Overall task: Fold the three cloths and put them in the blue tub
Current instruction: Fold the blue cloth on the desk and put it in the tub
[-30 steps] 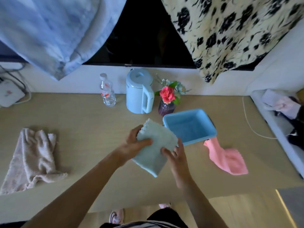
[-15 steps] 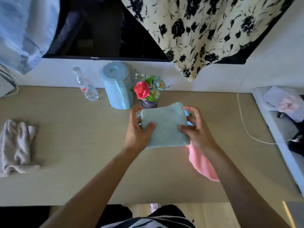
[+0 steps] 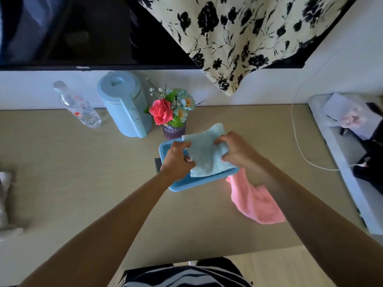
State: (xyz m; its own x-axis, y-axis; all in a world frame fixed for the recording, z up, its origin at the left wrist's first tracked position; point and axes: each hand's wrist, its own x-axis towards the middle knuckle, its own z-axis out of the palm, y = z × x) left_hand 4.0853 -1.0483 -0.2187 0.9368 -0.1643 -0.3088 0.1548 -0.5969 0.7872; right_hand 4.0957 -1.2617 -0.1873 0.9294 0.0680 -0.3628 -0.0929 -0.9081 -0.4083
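Note:
A folded light blue cloth (image 3: 205, 152) is held over the blue tub (image 3: 184, 184), its lower edge lying on the tub's near rim. My left hand (image 3: 176, 158) grips its left edge and my right hand (image 3: 236, 149) grips its right edge. Most of the tub is hidden under the cloth and my hands. A crumpled pink cloth (image 3: 255, 200) lies on the table just right of the tub, partly under my right forearm. A beige cloth (image 3: 5, 204) lies bunched at the far left edge of the view.
Behind the tub stand a purple vase of flowers (image 3: 173, 114), a light blue kettle (image 3: 126, 106) and a water bottle (image 3: 77, 105). A white cable (image 3: 300, 150) curves across the table at right, beside a white shelf (image 3: 342, 168) with clutter. A dark screen and hanging fabrics fill the back.
Both hands have carried the folded light blue cloth forward and down from above the table onto the blue tub. The view has shifted right, pushing the beige cloth toward the left edge.

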